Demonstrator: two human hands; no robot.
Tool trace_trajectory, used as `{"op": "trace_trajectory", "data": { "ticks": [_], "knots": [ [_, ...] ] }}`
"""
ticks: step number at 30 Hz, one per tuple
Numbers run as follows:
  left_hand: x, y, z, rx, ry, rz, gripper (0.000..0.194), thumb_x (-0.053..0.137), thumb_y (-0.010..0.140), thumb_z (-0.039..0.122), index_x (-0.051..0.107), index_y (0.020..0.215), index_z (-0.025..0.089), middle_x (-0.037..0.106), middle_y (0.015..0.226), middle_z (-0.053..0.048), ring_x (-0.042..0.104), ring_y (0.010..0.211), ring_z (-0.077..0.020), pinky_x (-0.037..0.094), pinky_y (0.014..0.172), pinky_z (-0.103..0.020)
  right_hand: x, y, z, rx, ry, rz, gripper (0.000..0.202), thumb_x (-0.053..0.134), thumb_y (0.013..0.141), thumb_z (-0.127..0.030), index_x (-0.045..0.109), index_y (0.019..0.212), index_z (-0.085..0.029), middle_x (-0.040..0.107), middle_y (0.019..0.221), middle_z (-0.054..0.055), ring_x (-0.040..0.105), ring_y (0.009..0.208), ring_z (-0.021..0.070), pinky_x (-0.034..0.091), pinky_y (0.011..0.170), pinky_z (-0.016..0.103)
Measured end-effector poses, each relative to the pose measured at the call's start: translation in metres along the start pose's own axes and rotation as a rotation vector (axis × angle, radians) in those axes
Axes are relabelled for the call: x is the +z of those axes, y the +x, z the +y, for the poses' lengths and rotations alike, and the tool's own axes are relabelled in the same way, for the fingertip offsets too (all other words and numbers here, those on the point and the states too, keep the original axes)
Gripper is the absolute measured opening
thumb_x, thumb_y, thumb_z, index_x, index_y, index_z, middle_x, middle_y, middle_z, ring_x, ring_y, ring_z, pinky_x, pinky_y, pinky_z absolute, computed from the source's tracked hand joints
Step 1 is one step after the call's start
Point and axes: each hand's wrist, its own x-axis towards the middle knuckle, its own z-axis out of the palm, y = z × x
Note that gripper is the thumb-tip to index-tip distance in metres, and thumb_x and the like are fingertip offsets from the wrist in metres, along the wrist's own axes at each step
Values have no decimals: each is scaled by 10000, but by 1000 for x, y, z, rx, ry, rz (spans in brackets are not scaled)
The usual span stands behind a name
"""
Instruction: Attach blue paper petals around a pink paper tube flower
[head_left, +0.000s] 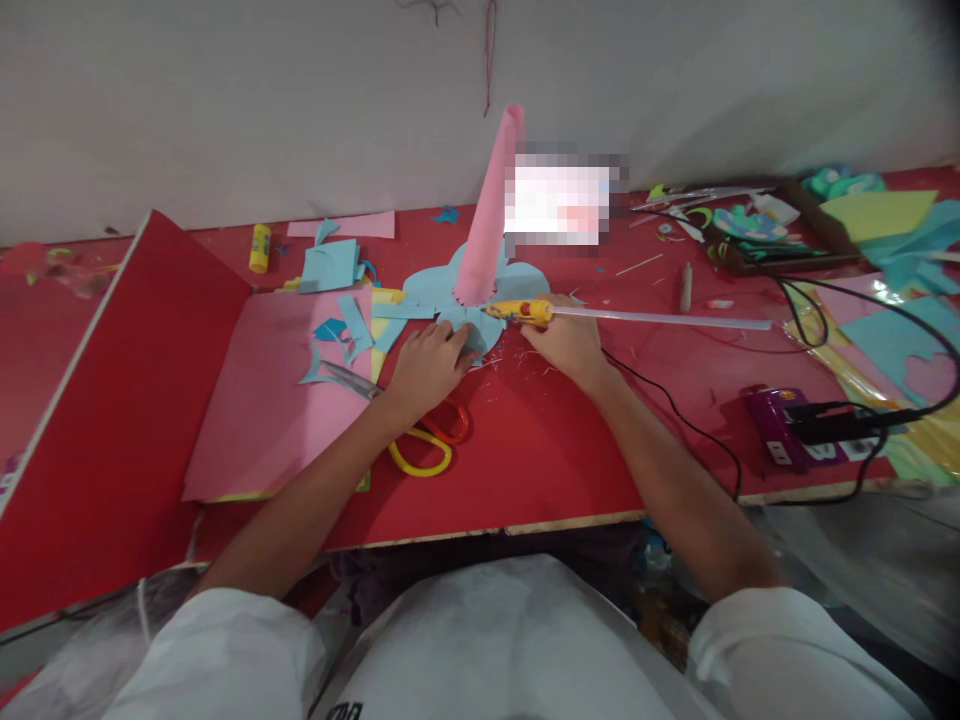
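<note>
A tall pink paper cone (487, 220) stands upright on a blue paper base (435, 285) with rounded lobes. My right hand (566, 345) is wrapped round a yellow glue gun (529, 312), whose nozzle points left at the foot of the cone. A long clear glue stick (667, 319) sticks out of its back. My left hand (435, 365) rests on the front edge of the blue base, its fingers bent and close together, touching the paper. Below that hand lie scissors (420, 455) with red and yellow handles, partly under my forearm.
Pink sheets (277, 390) with blue scraps lie at left beside an upright red board (112, 400). A yellow glue tube (259, 248) stands behind. At right are a purple power box (787, 430), black cables and a dark tray (817, 225) of craft pieces.
</note>
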Motion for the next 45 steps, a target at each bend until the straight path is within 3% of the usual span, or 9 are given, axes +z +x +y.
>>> {"op": "trace_trajectory", "data": {
  "ticks": [10, 20, 32, 34, 37, 40, 42, 45],
  "knots": [
    [-2, 1, 1, -13, -9, -22, 458, 494, 1075, 360, 561, 1497, 194, 660, 1262, -154, 629, 1190, -306, 491, 989, -412, 2, -2, -1, -5, -29, -18, 181, 567, 919, -283, 685, 1041, -220, 747, 1060, 114, 659, 1012, 300, 466, 834, 395],
    [-2, 1, 1, -8, -4, -18, 454, 500, 1074, 363, 562, 1490, 192, 660, 1254, -154, 642, 1182, -306, 493, 983, -408, 1, -4, -22, -46, -37, -94, 154, 585, 949, -264, 656, 1079, -222, 721, 1130, 133, 647, 1073, 325, 458, 791, 406],
    [0, 0, 2, -3, -12, 2, 467, 519, 1062, 344, 573, 1492, 173, 666, 1242, -159, 638, 1203, -332, 509, 987, -433, 1, -5, -15, -13, -11, -27, 175, 573, 935, -276, 675, 1067, -220, 743, 1088, 120, 663, 1032, 315, 476, 807, 405],
    [2, 2, -4, -2, -63, 6, 462, 540, 1051, 349, 586, 1479, 181, 669, 1244, -153, 640, 1194, -322, 511, 987, -423, 0, -4, -8, 22, 15, 20, 174, 563, 932, -281, 673, 1053, -221, 747, 1071, 119, 665, 1007, 308, 487, 823, 407],
    [3, 12, -23, -14, -288, 6, 391, 589, 1017, 324, 633, 1388, 209, 694, 1121, -91, 672, 1021, -244, 532, 912, -359, -4, -2, 3, 50, 70, 94, 151, 549, 926, -282, 658, 1015, -227, 745, 1049, 115, 668, 1021, 304, 504, 841, 406],
    [-2, 33, -48, -77, -503, 134, 337, 625, 971, 277, 621, 1292, 176, 680, 1007, -54, 642, 854, -170, 545, 824, -297, -7, 0, 12, 70, 103, 160, 140, 534, 938, -296, 643, 988, -225, 738, 1021, 115, 674, 998, 296, 513, 869, 417],
    [-10, 52, -59, -99, -559, 288, 422, 673, 950, 330, 581, 1337, 187, 677, 1149, -83, 657, 935, -173, 562, 842, -299, -8, 1, 17, 83, 120, 197, 145, 515, 957, -305, 637, 962, -227, 730, 990, 114, 677, 971, 292, 516, 872, 428],
    [-25, 82, -62, -35, -619, 399, 570, 709, 940, 385, 514, 1447, 213, 639, 1367, -126, 660, 1169, -234, 568, 979, -378, -8, 1, 21, 77, 162, 248, 137, 513, 963, -302, 624, 925, -232, 716, 952, 102, 677, 939, 281, 519, 851, 427]
  ]
}}
